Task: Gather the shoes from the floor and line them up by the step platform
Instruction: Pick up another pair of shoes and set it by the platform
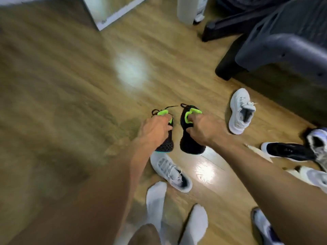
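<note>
Over the wooden floor, at the centre of the view, the left grip is clenched on the collar of the left black sneaker, with fingers curled into its lime-green-trimmed opening. The right grip grasps the right black sneaker the same way, with the thumb against the outside of the upper. The two sneakers hang side by side between the grips, close together but apart, laces at the far end. The lattice sole of the left one shows at the near end. Both appear lifted off the floor, though motion blur prevents confirming this.

Items noted around the grips:
- A grey-white sneaker lies on the floor just below the left grip, on the near side, toe pointing away from the person.
- A white trainer lies on the floor near the right grip, on its outer side.
- Further out on that side lies a black shoe with a white sole. A fur-lined shoe overlaps its end at the frame edge.
- A pale shoe lies nearer, partly behind the right forearm.
- A white and dark shoe sits at the bottom edge under the right forearm.
- Two feet in white socks stand on the floor on the near side of the grips.
- A dark office chair stands beyond the right grip
</note>
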Demonstrator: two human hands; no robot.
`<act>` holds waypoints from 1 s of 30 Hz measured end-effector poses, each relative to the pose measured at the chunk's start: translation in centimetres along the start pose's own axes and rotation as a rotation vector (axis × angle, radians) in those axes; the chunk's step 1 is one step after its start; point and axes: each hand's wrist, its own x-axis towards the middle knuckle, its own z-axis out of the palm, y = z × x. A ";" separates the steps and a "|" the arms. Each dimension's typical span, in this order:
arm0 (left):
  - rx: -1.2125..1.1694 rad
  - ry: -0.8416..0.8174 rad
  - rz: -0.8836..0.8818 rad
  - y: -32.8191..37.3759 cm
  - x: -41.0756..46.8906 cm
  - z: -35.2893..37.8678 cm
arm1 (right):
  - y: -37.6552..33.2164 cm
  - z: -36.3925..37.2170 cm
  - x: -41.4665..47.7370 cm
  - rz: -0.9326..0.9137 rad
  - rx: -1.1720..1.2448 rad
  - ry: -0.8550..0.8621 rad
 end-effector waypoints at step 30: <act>-0.140 0.533 -0.596 -15.2 -47.2 -56.4 | -56.9 -35.6 -25.5 -0.918 -0.193 0.296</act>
